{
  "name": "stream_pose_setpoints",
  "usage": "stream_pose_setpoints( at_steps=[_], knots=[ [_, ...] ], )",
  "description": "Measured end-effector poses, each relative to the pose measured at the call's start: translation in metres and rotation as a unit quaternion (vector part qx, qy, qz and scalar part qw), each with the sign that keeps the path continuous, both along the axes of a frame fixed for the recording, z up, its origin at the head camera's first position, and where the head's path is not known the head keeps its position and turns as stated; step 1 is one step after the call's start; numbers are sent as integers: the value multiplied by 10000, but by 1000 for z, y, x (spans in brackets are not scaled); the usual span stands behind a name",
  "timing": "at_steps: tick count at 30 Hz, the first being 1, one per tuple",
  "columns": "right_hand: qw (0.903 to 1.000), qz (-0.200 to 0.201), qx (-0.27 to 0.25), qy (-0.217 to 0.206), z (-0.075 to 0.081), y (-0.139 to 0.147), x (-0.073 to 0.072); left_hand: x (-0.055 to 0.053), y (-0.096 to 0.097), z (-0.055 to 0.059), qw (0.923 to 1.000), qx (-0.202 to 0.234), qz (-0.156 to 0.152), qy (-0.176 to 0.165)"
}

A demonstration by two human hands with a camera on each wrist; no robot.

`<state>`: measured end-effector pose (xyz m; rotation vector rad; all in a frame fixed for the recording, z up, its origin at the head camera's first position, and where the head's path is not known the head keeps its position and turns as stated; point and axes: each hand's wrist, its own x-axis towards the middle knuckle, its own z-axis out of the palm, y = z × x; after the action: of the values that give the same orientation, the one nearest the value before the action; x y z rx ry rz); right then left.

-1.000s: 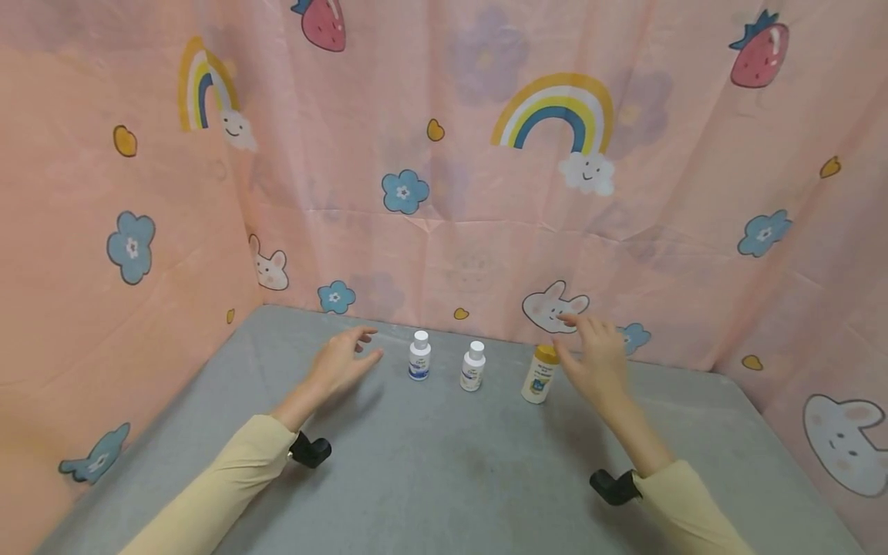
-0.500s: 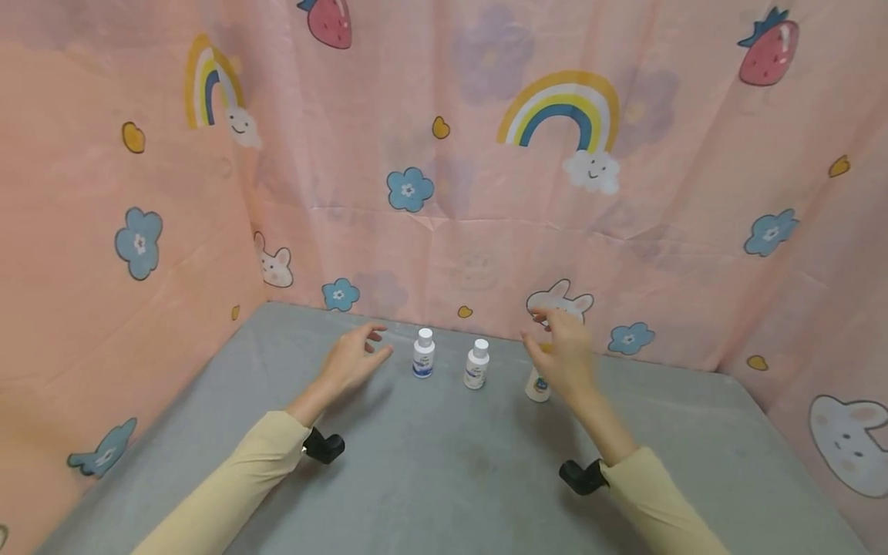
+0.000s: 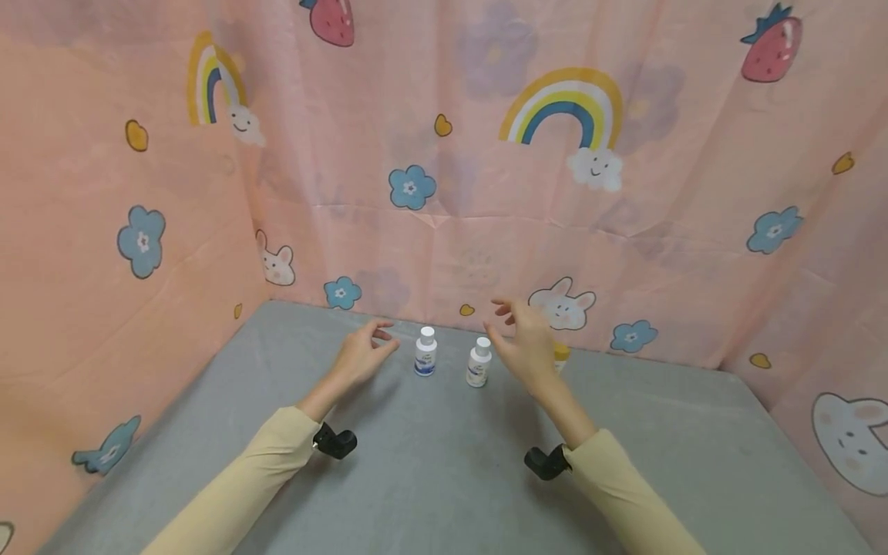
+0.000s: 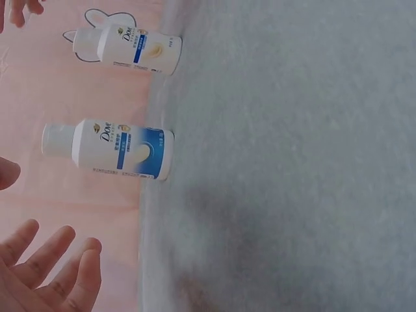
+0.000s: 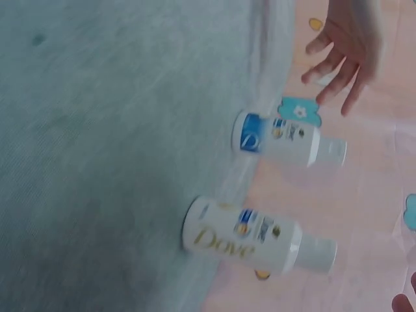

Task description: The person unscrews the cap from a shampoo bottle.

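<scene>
Two small white Dove bottles stand upright near the back of the table. The left one, a blue-based bottle [image 3: 425, 356], shows its blue label band in the left wrist view. Beside it on the right is the plainer white bottle [image 3: 478, 365], lettered in gold in the right wrist view. My left hand [image 3: 360, 354] hovers just left of the blue-based bottle, fingers spread and apart from it. Close to the right of the plainer bottle is my right hand [image 3: 529, 345], thumb and fingers parted, holding nothing. It hides most of a yellow-capped bottle [image 3: 562, 354].
The bottles stand on a grey cloth-covered table [image 3: 444, 478]. A pink patterned curtain [image 3: 472, 177] hangs along its back and sides. Black wrist cameras, the left one [image 3: 336, 442] and the right one [image 3: 545, 462], stick out inward from the sleeves.
My right hand has moved left, from beside the yellow-capped bottle, across it, to near the plainer white bottle. My left hand has shifted slightly right. The bottles stay in place.
</scene>
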<state>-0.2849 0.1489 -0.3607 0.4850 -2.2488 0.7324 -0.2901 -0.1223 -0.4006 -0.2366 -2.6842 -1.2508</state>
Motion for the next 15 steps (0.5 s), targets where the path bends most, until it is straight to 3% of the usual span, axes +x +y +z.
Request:
stream_pose_setpoints(
  at_steps=[7,15],
  knots=[
    [9983,105,-287,-502,1,-21,-4,-4,6,-4,9988,454,-87,-155],
    [9951,370,-574,-708,-1,-40,-6,-4,7,-7,9969,701,-246,-267]
  ],
)
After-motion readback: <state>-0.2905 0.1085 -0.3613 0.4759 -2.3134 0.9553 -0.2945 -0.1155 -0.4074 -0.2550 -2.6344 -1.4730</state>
